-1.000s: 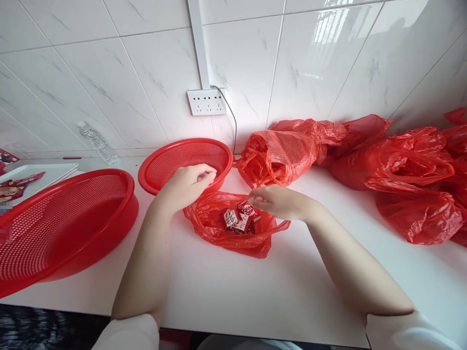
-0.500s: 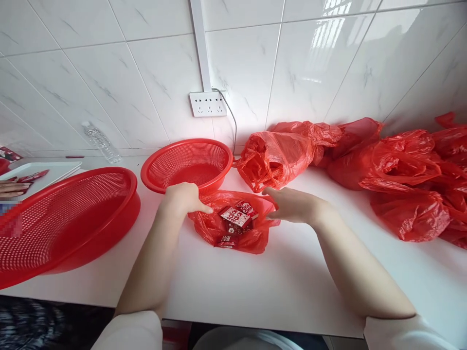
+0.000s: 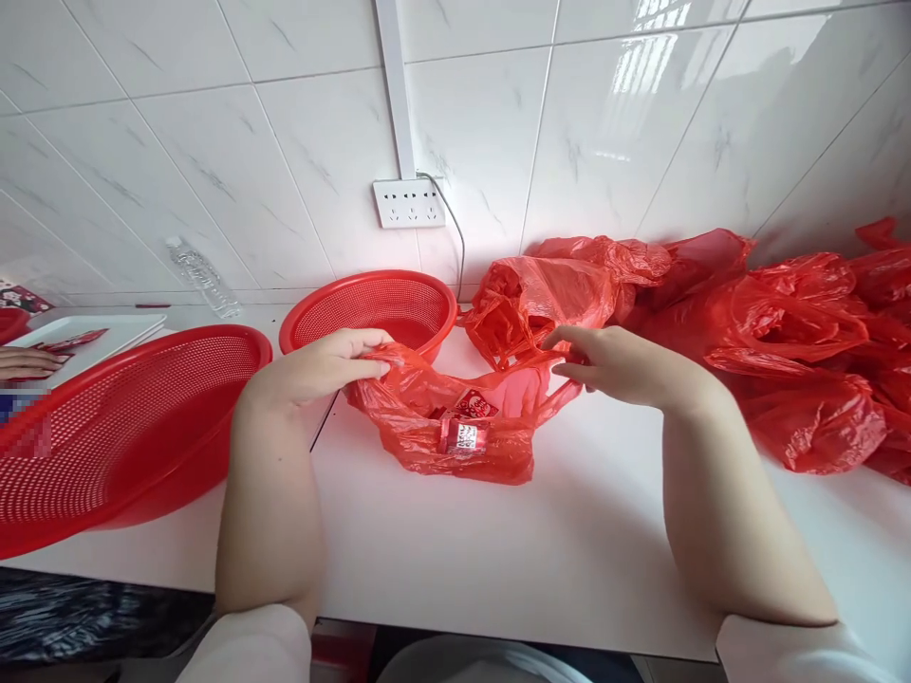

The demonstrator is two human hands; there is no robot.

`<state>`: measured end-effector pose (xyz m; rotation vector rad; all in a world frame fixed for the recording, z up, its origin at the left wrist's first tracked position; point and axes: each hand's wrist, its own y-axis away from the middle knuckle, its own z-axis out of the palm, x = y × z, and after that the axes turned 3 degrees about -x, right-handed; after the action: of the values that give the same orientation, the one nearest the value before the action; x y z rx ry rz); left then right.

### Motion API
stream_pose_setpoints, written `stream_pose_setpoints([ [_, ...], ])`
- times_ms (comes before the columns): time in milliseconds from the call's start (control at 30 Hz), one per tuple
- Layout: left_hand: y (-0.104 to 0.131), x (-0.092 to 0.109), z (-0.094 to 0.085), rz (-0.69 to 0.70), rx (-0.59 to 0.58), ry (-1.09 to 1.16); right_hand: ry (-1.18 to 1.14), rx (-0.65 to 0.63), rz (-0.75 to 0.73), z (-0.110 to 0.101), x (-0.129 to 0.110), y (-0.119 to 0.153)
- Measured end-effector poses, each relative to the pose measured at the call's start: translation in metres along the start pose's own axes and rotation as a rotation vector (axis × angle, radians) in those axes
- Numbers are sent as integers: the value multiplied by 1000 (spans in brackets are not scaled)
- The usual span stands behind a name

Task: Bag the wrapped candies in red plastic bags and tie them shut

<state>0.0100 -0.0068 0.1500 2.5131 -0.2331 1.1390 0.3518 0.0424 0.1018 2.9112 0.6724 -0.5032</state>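
Note:
A thin red plastic bag (image 3: pixel 427 446) sits on the white table in front of me, its mouth stretched wide. Inside it lie several small red printed packets (image 3: pixel 475 405), one of them pressed against the near side so its white print shows through. My left hand (image 3: pixel 324 365) pinches the left edge of the bag between thumb and fingers. On the other side, my right hand (image 3: pixel 612 365) grips the right edge, with its fingers curled round the plastic.
A round red basket (image 3: pixel 370 294) stands behind the bag, and a larger one (image 3: pixel 163 455) to the left. Filled red bags (image 3: pixel 790 417) crowd the right. A clear bottle (image 3: pixel 203 277) lies by the wall. Another person's hand (image 3: pixel 28 362) rests at a white tray (image 3: pixel 139 327).
Both hands have moved apart and up a little, pulling the bag's mouth wider and lifting its edges. The near side has risen over part of the packets.

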Motion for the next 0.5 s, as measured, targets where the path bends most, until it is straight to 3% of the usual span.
stream_pose_setpoints([
  [100,-7,-1,3,-36,38,9,38,236,-39,5,-10,0],
  [133,-11,-2,4,-42,34,-35,9,243,-108,9,-20,1],
  [167,-14,-3,5,-42,27,-87,-40,181,-211,15,-32,4],
  [267,-20,-6,7,-29,8,-221,-108,-237,-547,44,-73,13],
  [333,-21,-8,7,-21,0,-272,45,-423,-590,70,-98,19],
  [400,-21,-8,8,-23,2,-307,245,-498,-562,96,-116,22],
  [500,-19,-6,7,-34,11,-337,394,-492,-561,121,-126,24],
])
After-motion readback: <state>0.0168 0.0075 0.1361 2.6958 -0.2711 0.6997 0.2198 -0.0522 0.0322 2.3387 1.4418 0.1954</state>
